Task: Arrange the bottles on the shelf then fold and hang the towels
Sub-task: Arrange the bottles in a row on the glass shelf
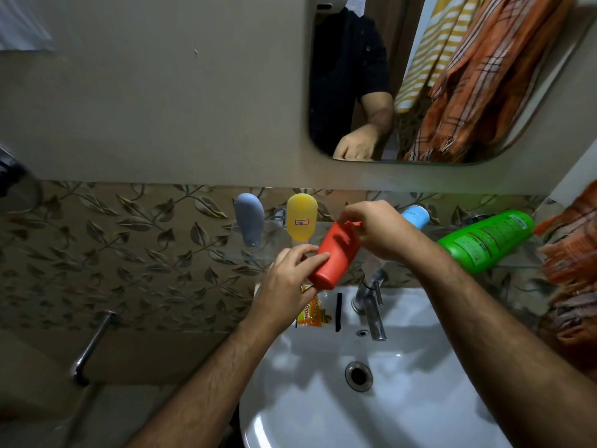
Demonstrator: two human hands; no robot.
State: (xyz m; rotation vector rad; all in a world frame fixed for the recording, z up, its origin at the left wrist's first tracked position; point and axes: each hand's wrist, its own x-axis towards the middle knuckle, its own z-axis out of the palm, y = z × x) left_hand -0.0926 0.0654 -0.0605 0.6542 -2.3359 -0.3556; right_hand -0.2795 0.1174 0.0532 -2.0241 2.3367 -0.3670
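Both my hands hold a red bottle (336,258), tilted above the sink's back edge. My left hand (287,286) grips its lower end, my right hand (374,227) pinches its upper end near the cap. On the glass shelf (517,257) a grey-blue bottle (249,218) and a yellow bottle (302,218) stand upright at the left. A light blue bottle (416,215) shows behind my right hand. A large green bottle (487,240) lies on its side at the right. An orange checked towel (571,253) hangs at the right edge.
A white sink (403,399) with a chrome tap (371,305) sits below the shelf. A yellow sachet (311,313) and a black comb (338,312) lie on its rim. A mirror (452,76) reflects hanging towels. A chrome rail (93,344) juts out at the left.
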